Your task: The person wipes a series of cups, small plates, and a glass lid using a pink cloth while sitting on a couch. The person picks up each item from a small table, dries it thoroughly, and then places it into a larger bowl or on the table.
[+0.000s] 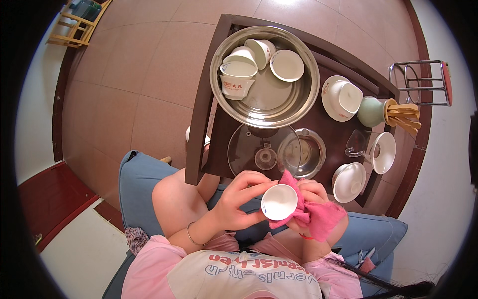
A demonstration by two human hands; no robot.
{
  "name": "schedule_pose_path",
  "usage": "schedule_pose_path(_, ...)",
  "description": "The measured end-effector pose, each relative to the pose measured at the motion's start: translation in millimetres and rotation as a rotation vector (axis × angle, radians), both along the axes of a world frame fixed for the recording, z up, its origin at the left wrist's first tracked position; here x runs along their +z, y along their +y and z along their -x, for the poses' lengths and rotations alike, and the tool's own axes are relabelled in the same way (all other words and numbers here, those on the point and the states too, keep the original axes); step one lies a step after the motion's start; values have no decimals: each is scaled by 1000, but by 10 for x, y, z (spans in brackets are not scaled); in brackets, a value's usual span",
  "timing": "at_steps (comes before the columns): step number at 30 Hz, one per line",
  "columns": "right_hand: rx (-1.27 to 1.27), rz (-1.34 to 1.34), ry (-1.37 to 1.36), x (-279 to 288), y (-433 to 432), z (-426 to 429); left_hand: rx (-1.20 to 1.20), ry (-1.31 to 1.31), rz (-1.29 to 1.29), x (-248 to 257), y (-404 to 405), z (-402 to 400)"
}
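Above my lap, my left hand point(241, 203) grips the near-left rim and side of a small white porcelain cup point(279, 202), its mouth turned up towards me. My right hand point(313, 192) holds a bunched pink cloth point(324, 220) against the cup's right side. Part of the cloth hangs loose past the wrist. The cup's outer wall is mostly hidden by the fingers and the cloth. Just beyond my hands, a round glass lid point(242, 149) overlaps a shallow steel bowl point(320, 157) on the dark wooden table point(196, 112).
A wide steel basin point(315, 89) holds several white cups point(286, 65). At the table's right stand upturned white bowls point(341, 99), a green vase point(371, 112) with wooden utensils point(403, 116), and a clear plastic piece point(356, 144). A stool point(422, 79) is farther right.
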State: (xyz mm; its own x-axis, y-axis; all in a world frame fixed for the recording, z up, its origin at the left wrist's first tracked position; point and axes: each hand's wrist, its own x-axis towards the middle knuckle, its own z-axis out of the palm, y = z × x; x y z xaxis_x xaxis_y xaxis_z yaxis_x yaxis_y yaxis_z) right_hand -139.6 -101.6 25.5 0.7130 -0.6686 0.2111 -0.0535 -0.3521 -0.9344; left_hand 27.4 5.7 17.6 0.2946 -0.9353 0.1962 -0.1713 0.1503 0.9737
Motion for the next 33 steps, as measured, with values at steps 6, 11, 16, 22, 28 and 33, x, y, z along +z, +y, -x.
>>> schedule_pose_path(6,48,9,-9,-13,12,-30,84,-6,-47,35,-28,57)
schedule_pose_path(11,54,-73,-67,-59,25,2,-9,-19,11,37,-4,20)
schedule_pose_path(16,-25,-52,-29,-106,66,12,-1,599,-84,-43,66,154)
schedule_pose_path(22,-133,-78,26,-81,79,-72,-33,583,-187,29,64,84)
schedule_pose_path(28,-76,-99,-148,-170,141,-55,-37,490,26,-7,8,130)
schedule_pose_path(33,-31,-273,-248,-113,204,3,-176,611,-27,31,57,130)
